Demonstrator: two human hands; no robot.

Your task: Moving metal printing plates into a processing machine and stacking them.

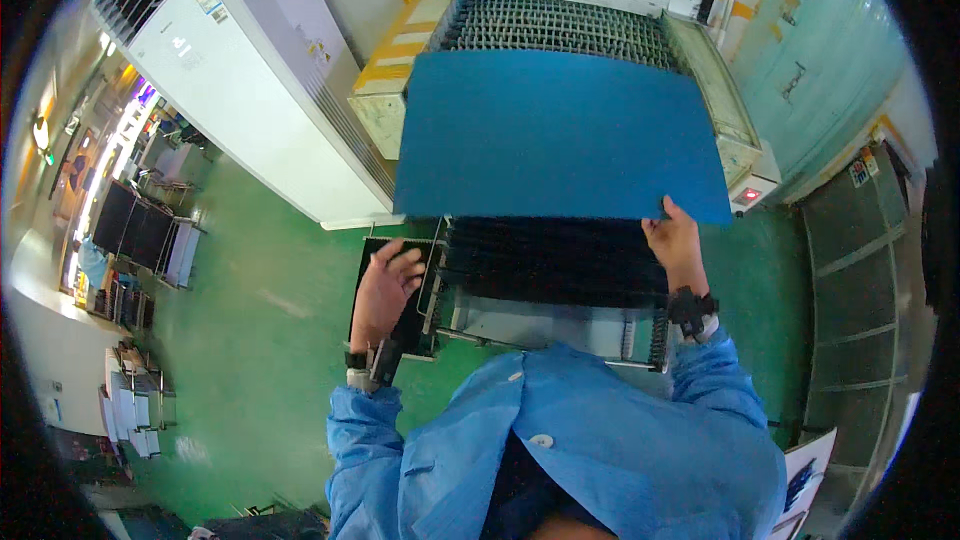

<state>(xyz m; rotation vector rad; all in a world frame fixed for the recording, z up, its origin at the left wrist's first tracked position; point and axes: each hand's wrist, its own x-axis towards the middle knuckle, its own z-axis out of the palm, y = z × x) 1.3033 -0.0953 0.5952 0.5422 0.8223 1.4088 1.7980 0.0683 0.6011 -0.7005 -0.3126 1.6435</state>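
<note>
A large flat blue panel [565,135] lies over the bed of a roller conveyor [560,30], and its near edge juts out toward me. My right hand [675,240] pinches that edge near the right corner, thumb on top. My left hand [388,285] is off the panel, below its near left corner, with fingers apart and nothing in them. Between my hands and under the panel's edge stands a rack [545,325] holding several dark sheets [555,265]. Part of the conveyor is hidden beneath the panel.
A tall white air conditioner [255,100] stands to the left of the conveyor. A small dark-topped cart [362,315] is beside the rack. Grey metal panels [855,310] line the right side. Farther left are workbenches [140,230] and the green floor [250,320].
</note>
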